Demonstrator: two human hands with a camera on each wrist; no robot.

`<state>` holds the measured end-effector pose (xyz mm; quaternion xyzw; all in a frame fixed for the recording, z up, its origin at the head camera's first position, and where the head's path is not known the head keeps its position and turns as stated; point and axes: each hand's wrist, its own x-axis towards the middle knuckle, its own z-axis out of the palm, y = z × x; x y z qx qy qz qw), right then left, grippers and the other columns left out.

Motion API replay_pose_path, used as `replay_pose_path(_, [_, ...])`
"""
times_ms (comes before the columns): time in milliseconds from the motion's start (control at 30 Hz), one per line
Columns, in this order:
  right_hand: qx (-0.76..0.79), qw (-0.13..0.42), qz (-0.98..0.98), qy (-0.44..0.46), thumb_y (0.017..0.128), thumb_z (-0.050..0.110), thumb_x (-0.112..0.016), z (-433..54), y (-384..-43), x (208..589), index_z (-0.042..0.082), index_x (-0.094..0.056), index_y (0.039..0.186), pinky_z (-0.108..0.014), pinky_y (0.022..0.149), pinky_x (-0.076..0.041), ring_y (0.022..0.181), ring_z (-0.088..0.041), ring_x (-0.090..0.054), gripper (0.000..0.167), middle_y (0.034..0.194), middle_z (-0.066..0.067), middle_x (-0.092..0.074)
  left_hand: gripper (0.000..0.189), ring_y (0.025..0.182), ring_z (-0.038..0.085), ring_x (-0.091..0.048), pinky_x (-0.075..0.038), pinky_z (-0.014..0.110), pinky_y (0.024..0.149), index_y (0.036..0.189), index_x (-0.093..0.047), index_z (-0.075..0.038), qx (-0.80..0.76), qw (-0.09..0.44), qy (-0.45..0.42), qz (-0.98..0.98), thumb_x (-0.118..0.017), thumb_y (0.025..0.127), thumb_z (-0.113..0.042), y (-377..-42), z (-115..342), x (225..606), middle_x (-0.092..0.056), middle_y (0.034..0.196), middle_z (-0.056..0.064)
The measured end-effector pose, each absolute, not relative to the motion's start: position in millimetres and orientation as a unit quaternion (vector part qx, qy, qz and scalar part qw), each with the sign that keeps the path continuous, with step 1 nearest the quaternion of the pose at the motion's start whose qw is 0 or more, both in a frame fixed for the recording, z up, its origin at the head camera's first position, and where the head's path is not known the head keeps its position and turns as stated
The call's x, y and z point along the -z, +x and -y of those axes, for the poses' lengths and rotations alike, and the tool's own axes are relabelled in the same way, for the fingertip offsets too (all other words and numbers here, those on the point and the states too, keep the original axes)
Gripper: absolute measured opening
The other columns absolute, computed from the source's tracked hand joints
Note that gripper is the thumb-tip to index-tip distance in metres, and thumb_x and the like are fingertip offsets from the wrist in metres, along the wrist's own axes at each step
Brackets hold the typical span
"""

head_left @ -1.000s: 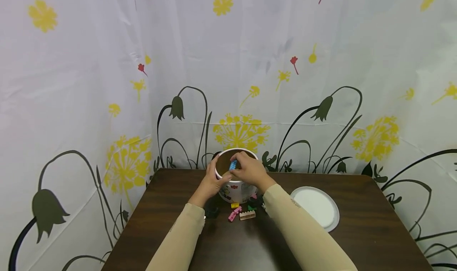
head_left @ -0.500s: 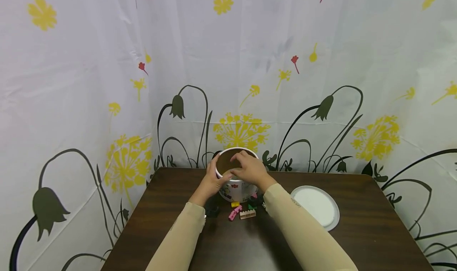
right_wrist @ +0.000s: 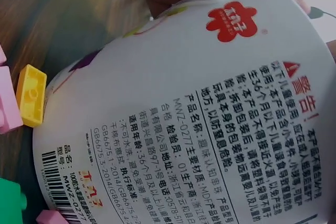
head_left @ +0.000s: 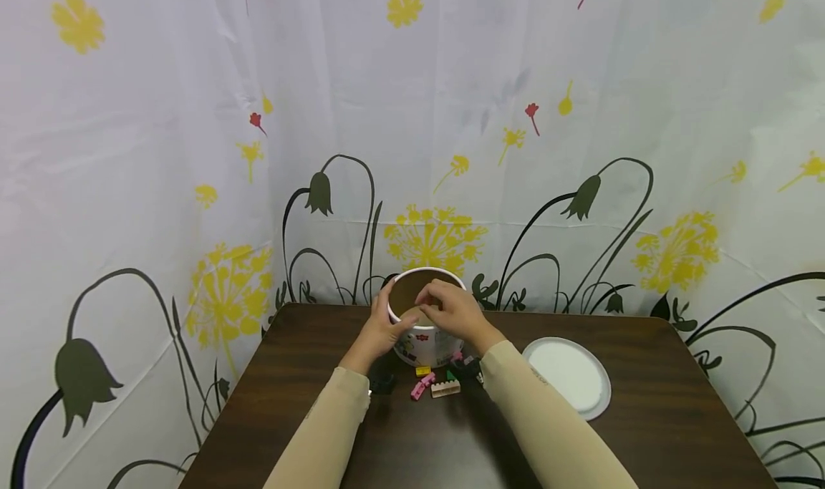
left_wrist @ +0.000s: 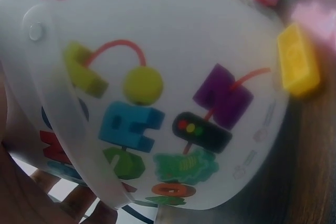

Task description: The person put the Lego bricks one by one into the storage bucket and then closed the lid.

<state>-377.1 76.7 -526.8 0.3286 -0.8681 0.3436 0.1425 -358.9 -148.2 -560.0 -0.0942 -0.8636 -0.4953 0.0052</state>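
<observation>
A white printed bucket [head_left: 427, 351] stands upright toward the far edge of the table with its mouth open to the top. My left hand [head_left: 380, 329] grips its left side, thumb at the front rim and fingers around the outside; some of those fingers show behind the bucket's wall [left_wrist: 157, 30] in the left wrist view. Over the mouth, my right hand [head_left: 454, 311] hangs with bent, relaxed fingers and a gap between thumb and forefinger. Nothing shows in that gap. The bucket's contents are hidden from sight.
Before the bucket lie a yellow brick [head_left: 422, 371], pink bricks [head_left: 422, 386], a tan brick [head_left: 445, 389] and a green brick [right_wrist: 9, 203], with dark pieces beside them. A round white lid [head_left: 570, 378] rests at right on the brown table [head_left: 412, 449]. A flowered curtain [head_left: 412, 117] hangs behind.
A blue brick was in my right fingers over the bucket one second ago; it is out of sight now, and the fingers have parted. My left hand keeps its place on the bucket.
</observation>
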Motion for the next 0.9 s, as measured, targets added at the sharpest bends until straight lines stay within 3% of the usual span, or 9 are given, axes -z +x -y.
replay_pose_path(200, [-0.417,0.139,0.83,0.343,0.102,0.006,-0.073,-84,-372,528,0.007,-0.078,0.106,-0.03,0.079,-0.055,0.087,-0.013,-0.06,0.006,0.1,0.0,-0.068,0.108,0.137,0.05,-0.053,-0.048,0.067,0.113,0.175,-0.013,-0.03,0.495,0.007,-0.097,0.863,-0.079,0.093,-0.053,-358,149,559,-0.032,0.164,0.025])
replay_pose_path(467, [-0.44,0.19,0.802,0.358,0.101,0.009,-0.077,-100,-352,547,0.015,-0.077,0.106,-0.037,0.08,-0.056,0.095,-0.015,-0.062,0.007,0.105,0.003,-0.071,0.108,0.139,0.051,-0.052,-0.047,0.068,0.114,0.175,-0.013,-0.028,0.497,0.007,-0.095,0.862,-0.08,0.092,-0.051,-358,149,558,-0.032,0.164,0.025])
replay_pose_path(733, [-0.446,0.223,0.794,0.349,0.097,0.003,-0.08,-114,-323,552,0.016,-0.077,0.103,-0.039,0.101,-0.048,0.112,-0.017,-0.059,0.015,0.111,0.005,-0.068,0.111,0.142,0.053,-0.049,-0.045,0.068,0.116,0.175,-0.014,-0.028,0.501,0.008,-0.099,0.86,-0.081,0.091,-0.054,-359,148,559,-0.03,0.166,0.024])
replay_pose_path(900, [-0.453,0.245,0.784,0.347,0.092,-0.004,-0.081,-124,-307,555,0.013,-0.076,0.101,-0.037,0.104,-0.045,0.113,-0.021,-0.056,0.02,0.112,0.0,-0.066,0.11,0.143,0.053,-0.049,-0.043,0.07,0.117,0.175,-0.016,-0.033,0.502,0.008,-0.091,0.86,-0.083,0.09,-0.052,-359,149,560,-0.031,0.166,0.023])
